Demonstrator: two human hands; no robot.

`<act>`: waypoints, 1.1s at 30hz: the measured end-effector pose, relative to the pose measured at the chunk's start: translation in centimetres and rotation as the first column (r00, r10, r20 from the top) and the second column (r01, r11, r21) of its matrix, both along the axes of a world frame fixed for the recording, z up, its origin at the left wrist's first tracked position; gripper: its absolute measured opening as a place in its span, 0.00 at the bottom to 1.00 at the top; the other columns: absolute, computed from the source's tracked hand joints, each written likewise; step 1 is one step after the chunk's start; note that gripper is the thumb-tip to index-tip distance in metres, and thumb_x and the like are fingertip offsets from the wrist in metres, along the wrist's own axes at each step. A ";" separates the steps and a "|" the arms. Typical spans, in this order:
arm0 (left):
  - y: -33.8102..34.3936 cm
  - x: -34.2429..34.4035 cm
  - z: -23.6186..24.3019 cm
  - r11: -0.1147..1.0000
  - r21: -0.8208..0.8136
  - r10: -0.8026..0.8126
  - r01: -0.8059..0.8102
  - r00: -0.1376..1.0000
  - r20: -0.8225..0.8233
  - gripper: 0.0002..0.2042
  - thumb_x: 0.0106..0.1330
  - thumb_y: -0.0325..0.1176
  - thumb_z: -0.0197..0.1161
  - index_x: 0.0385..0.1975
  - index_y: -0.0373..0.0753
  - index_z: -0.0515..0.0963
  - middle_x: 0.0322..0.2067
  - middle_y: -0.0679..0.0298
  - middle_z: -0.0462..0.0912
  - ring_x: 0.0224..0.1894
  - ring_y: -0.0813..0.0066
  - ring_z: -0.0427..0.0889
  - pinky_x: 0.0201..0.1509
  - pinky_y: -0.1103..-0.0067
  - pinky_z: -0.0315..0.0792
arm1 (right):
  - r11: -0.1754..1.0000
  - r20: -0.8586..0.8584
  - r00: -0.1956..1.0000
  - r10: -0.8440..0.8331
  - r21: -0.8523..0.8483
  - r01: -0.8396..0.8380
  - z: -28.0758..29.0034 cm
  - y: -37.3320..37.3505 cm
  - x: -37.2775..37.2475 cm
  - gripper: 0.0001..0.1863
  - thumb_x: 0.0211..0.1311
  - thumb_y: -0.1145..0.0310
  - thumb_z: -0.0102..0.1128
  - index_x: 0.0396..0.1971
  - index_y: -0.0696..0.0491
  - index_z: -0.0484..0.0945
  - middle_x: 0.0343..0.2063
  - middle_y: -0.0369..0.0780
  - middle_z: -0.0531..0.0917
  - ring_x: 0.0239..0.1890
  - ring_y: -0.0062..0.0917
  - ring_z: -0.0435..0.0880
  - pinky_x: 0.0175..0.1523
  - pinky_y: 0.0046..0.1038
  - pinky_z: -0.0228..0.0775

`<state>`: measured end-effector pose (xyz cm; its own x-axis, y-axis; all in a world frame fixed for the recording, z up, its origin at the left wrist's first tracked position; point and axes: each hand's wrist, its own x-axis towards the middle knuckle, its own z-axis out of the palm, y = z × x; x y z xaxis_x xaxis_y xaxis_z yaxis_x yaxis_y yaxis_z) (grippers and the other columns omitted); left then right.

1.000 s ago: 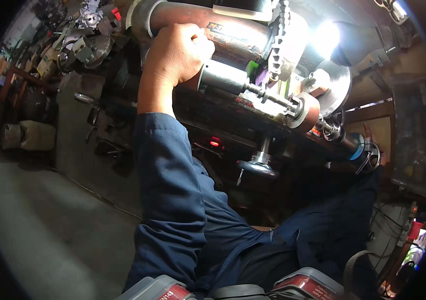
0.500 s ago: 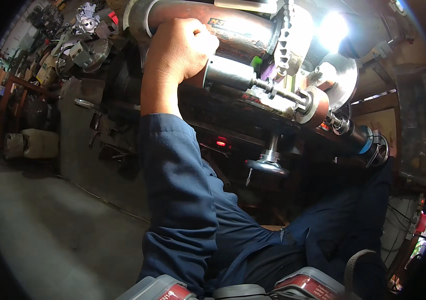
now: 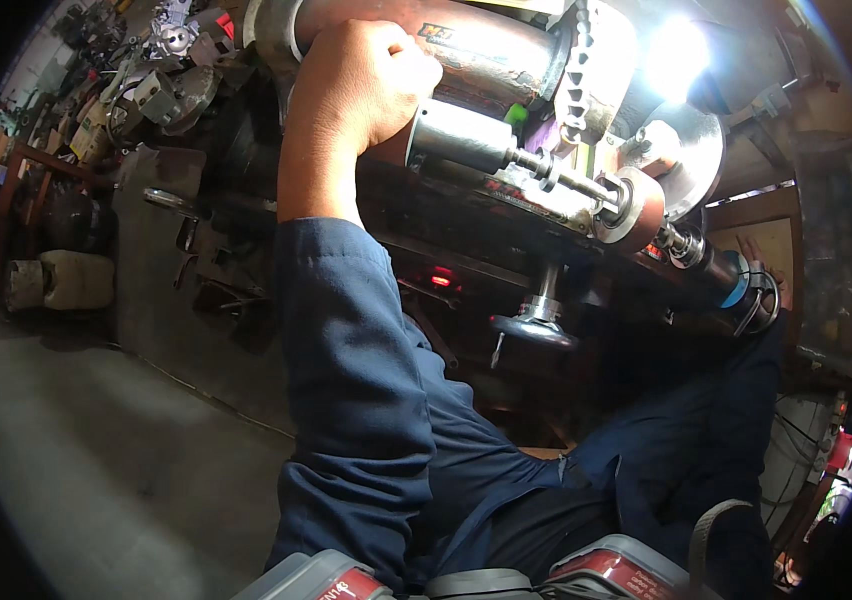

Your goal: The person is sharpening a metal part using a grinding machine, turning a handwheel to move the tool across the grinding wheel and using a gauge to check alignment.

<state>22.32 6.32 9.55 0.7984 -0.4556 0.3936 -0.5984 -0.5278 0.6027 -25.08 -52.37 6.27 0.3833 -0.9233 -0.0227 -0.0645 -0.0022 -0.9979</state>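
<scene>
A big round metal pipe (image 3: 466, 50) lies across the top of the view, brown and shiny. Under it runs a grey metal machine arm with a silver cylinder (image 3: 461, 138), a thin rod and a round reddish wheel (image 3: 636, 205) at its end. The left hand (image 3: 361, 85) in a dark blue sleeve (image 3: 346, 380) reaches up, its fingers curled tight around the near end of the silver cylinder, just below the pipe. The right hand is hidden at the far end, so I cannot tell its state.
</scene>
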 end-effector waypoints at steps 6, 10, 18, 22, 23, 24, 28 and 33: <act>-0.1 0.2 -0.4 1.000 -0.027 -0.004 0.004 1.000 -0.002 0.12 0.53 0.39 0.60 0.27 0.38 0.85 0.30 0.50 0.84 0.32 0.54 0.84 0.40 0.67 0.78 | 1.000 -0.006 1.000 -0.027 -0.010 0.027 0.1 -0.7 -0.2 0.22 0.67 0.59 0.47 0.53 0.60 0.72 0.48 0.45 0.76 0.48 0.31 0.75 0.55 0.33 0.66; -0.2 0.1 -0.5 1.000 -0.009 0.030 -0.030 0.999 0.044 0.13 0.59 0.39 0.65 0.28 0.34 0.82 0.24 0.51 0.83 0.25 0.65 0.82 0.32 0.72 0.74 | 0.999 -0.010 0.999 -0.040 -0.008 0.040 -0.1 -0.9 -0.2 0.21 0.67 0.60 0.47 0.52 0.60 0.73 0.47 0.45 0.78 0.46 0.30 0.76 0.54 0.33 0.67; -0.2 -0.1 -0.4 0.981 -0.186 0.053 -0.063 0.997 -0.061 0.13 0.59 0.39 0.66 0.30 0.33 0.84 0.26 0.57 0.86 0.28 0.71 0.84 0.34 0.75 0.75 | 0.983 -0.133 0.979 -0.152 -0.119 0.137 0.9 -2.7 -1.0 0.20 0.67 0.61 0.46 0.49 0.60 0.77 0.44 0.45 0.81 0.43 0.29 0.79 0.52 0.32 0.69; 2.9 1.6 -0.9 0.697 -0.650 0.261 -0.302 0.952 -0.162 0.11 0.62 0.35 0.63 0.30 0.33 0.83 0.28 0.60 0.86 0.30 0.76 0.84 0.35 0.82 0.74 | 0.552 -0.031 0.901 -0.432 -0.799 0.237 5.1 9.0 4.0 0.19 0.67 0.62 0.46 0.46 0.60 0.78 0.41 0.43 0.81 0.38 0.28 0.79 0.48 0.31 0.70; 3.2 1.0 -0.6 0.605 -0.711 0.287 -0.359 0.931 -0.225 0.11 0.63 0.35 0.62 0.30 0.32 0.82 0.28 0.60 0.86 0.29 0.77 0.84 0.33 0.83 0.73 | 0.317 0.123 0.909 -0.398 -0.912 0.262 6.8 17.3 6.9 0.19 0.66 0.62 0.45 0.44 0.59 0.79 0.40 0.42 0.81 0.34 0.26 0.78 0.45 0.29 0.70; 3.9 0.6 -0.2 0.554 -0.702 0.290 -0.449 0.894 -0.342 0.11 0.64 0.35 0.60 0.29 0.31 0.79 0.27 0.60 0.86 0.26 0.77 0.83 0.30 0.83 0.72 | 0.283 0.149 0.944 -0.295 -0.930 0.236 6.0 22.9 8.6 0.17 0.66 0.63 0.46 0.42 0.58 0.79 0.36 0.42 0.82 0.31 0.26 0.78 0.42 0.28 0.70; 6.6 0.1 -3.8 0.716 -0.330 0.500 -0.616 0.781 -0.373 0.16 0.61 0.38 0.58 0.26 0.28 0.79 0.27 0.51 0.84 0.29 0.63 0.84 0.35 0.71 0.74 | 0.430 -0.451 0.756 0.474 -0.630 -0.646 0.7 41.6 16.2 0.13 0.62 0.68 0.52 0.42 0.53 0.81 0.25 0.42 0.83 0.24 0.28 0.81 0.35 0.29 0.74; 7.5 -0.6 -5.2 0.793 -0.362 0.362 -0.490 0.857 -0.366 0.19 0.67 0.45 0.56 0.32 0.31 0.81 0.34 0.52 0.85 0.39 0.64 0.84 0.44 0.71 0.73 | 0.368 -0.119 0.350 0.929 0.206 -0.907 -6.8 51.3 24.4 0.15 0.67 0.68 0.49 0.49 0.58 0.77 0.30 0.45 0.84 0.33 0.32 0.85 0.43 0.29 0.75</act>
